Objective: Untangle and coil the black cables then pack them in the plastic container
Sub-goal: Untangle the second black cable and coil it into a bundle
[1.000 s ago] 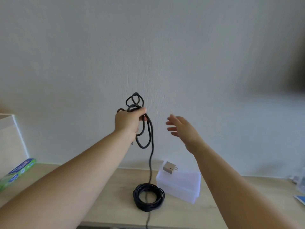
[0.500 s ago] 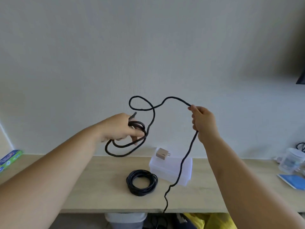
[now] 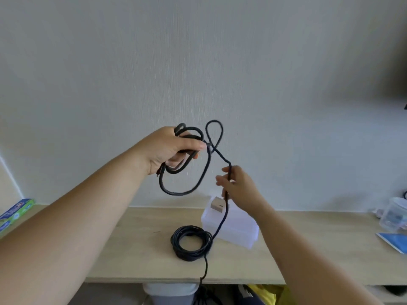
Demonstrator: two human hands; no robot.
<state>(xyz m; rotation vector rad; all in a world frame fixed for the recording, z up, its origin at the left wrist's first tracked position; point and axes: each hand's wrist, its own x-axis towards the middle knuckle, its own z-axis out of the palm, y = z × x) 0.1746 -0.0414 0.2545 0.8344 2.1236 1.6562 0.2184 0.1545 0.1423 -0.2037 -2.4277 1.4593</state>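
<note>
Black cable (image 3: 176,193) bunched in the left hand (image 3: 167,148), fingers curled round several loops and held high; I judge that lets the slack hang free for sorting. Right hand (image 3: 236,188) pinches the running strand lower down, guiding it toward the bundle. Tail drops past the bench (image 3: 132,238) edge. A finished coil (image 3: 190,243) lies just beside the plastic container (image 3: 237,230), not yet packed.

A green-and-blue box (image 3: 15,213) lies at the left end of the tabletop (image 3: 132,249). A clear jar (image 3: 393,216) and a blue booklet (image 3: 394,241) sit at its right end.
</note>
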